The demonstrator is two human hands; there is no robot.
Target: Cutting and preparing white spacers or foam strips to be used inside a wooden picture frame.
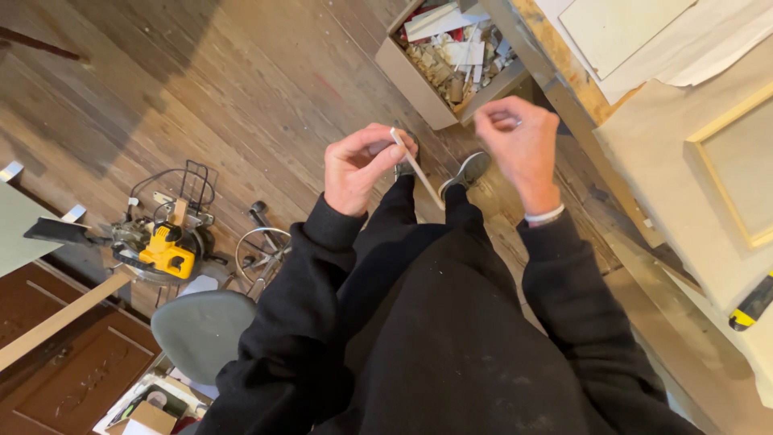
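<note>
My left hand (361, 165) is closed around the upper end of a thin pale wooden strip (420, 171), which slants down to the right in front of my legs. My right hand (519, 141) hovers just right of the strip, fingers curled loosely, nothing visible in it; a light band sits on its wrist. Both arms wear black sleeves. Below the hands are my black trousers and grey shoes (468, 169) on a wooden plank floor (241, 89).
A box of wood offcuts (451, 56) stands on the floor ahead. A workbench (684, 145) with brown paper and a pale wooden frame (729, 161) runs along the right. At left sit a yellow mitre saw (165, 242), a grey stool (201, 326) and a dark panelled door (72, 362).
</note>
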